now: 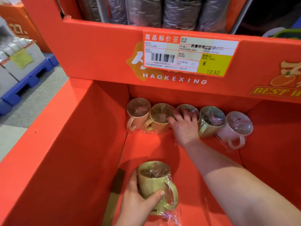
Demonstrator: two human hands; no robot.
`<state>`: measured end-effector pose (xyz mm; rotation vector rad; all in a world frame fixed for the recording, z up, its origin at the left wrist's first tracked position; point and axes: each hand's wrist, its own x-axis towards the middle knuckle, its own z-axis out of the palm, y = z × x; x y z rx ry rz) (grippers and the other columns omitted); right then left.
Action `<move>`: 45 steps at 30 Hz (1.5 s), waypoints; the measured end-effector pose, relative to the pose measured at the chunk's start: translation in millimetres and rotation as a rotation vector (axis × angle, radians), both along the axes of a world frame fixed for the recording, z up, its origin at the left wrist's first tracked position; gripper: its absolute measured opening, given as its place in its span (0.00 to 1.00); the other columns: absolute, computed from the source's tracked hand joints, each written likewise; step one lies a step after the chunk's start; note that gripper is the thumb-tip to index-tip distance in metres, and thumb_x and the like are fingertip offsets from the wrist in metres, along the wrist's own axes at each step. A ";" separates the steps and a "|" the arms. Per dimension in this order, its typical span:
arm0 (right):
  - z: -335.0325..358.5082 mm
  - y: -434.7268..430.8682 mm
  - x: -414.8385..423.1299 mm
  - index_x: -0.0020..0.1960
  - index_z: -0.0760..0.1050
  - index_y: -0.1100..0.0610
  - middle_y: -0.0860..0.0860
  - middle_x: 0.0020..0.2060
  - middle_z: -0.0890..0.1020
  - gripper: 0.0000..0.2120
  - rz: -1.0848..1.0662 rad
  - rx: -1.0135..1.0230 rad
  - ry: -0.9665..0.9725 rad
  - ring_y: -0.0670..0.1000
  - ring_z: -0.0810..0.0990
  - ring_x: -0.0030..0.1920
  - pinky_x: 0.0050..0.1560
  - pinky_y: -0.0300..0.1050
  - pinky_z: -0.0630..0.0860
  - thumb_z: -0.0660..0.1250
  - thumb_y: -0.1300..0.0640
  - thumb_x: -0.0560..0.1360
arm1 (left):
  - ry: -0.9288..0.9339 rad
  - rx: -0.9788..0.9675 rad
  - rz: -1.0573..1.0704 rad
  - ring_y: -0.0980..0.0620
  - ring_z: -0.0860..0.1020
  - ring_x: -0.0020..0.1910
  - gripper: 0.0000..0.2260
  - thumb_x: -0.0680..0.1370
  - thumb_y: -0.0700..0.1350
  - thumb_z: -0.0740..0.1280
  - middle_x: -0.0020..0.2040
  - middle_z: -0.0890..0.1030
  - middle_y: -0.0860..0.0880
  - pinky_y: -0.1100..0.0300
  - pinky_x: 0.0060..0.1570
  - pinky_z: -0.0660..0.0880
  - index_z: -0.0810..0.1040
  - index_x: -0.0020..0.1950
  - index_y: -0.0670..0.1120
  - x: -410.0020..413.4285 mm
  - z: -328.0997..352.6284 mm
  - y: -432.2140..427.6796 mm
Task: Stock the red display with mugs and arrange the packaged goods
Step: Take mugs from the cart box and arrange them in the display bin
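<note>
Left hand (138, 199) grips an upright film-wrapped olive ceramic mug (154, 181), handle rightward; right hand (184, 128) lies spread on the back row's middle mug (185, 107).

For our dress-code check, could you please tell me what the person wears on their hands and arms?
Both the left hand and right hand are bare: no gloves, rings or watch visible. The right forearm is uncovered to the frame's edge, no sleeve in view; of the left arm only the wrist shows.
</note>
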<state>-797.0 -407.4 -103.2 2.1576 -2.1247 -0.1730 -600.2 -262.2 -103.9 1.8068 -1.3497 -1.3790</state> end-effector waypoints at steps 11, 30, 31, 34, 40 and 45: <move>-3.9 -0.6 -5.8 0.46 0.82 0.50 0.48 0.48 0.83 0.16 0.091 -0.095 -0.131 0.61 0.78 0.57 0.60 0.68 0.67 0.79 0.52 0.60 | 0.026 0.013 0.016 0.53 0.73 0.62 0.58 0.46 0.66 0.68 0.65 0.74 0.49 0.65 0.61 0.68 0.58 0.75 0.51 0.4 3.4 1.5; 4.8 31.5 -63.2 0.65 0.74 0.49 0.47 0.68 0.72 0.21 -0.096 0.004 -0.208 0.58 0.60 0.73 0.68 0.62 0.55 0.66 0.45 0.73 | -0.019 -0.009 0.021 0.51 0.73 0.62 0.45 0.63 0.48 0.80 0.62 0.75 0.51 0.67 0.57 0.64 0.60 0.75 0.50 -1.0 -4.2 -5.9; 4.4 28.0 -61.0 0.65 0.74 0.48 0.46 0.68 0.72 0.19 -0.130 -0.006 -0.209 0.57 0.60 0.73 0.69 0.61 0.55 0.65 0.46 0.75 | -0.021 -0.009 0.021 0.51 0.73 0.63 0.45 0.63 0.48 0.80 0.63 0.75 0.50 0.67 0.58 0.64 0.59 0.75 0.50 -1.4 -3.6 -5.8; 6.0 19.7 -55.5 0.66 0.73 0.46 0.44 0.69 0.71 0.18 -0.184 -0.019 -0.203 0.55 0.58 0.74 0.70 0.57 0.54 0.62 0.45 0.77 | -0.027 -0.007 0.021 0.50 0.73 0.64 0.46 0.63 0.48 0.80 0.65 0.75 0.49 0.65 0.60 0.65 0.59 0.75 0.51 -2.0 -5.5 -4.4; 8.1 46.0 -75.8 0.69 0.69 0.50 0.52 0.70 0.69 0.27 -0.141 -0.104 -0.255 0.61 0.63 0.72 0.69 0.63 0.55 0.70 0.52 0.71 | -0.007 -0.019 0.005 0.49 0.72 0.65 0.45 0.64 0.48 0.80 0.67 0.74 0.47 0.63 0.61 0.66 0.60 0.75 0.49 -4.7 -2.7 -3.5; 14.4 80.4 -121.3 0.62 0.74 0.53 0.56 0.61 0.75 0.24 -0.525 -0.217 -0.185 0.62 0.71 0.62 0.56 0.56 0.71 0.73 0.57 0.67 | 0.015 -0.020 -0.006 0.48 0.74 0.63 0.46 0.63 0.49 0.80 0.66 0.75 0.46 0.64 0.58 0.66 0.59 0.76 0.47 -7.2 -0.8 -0.3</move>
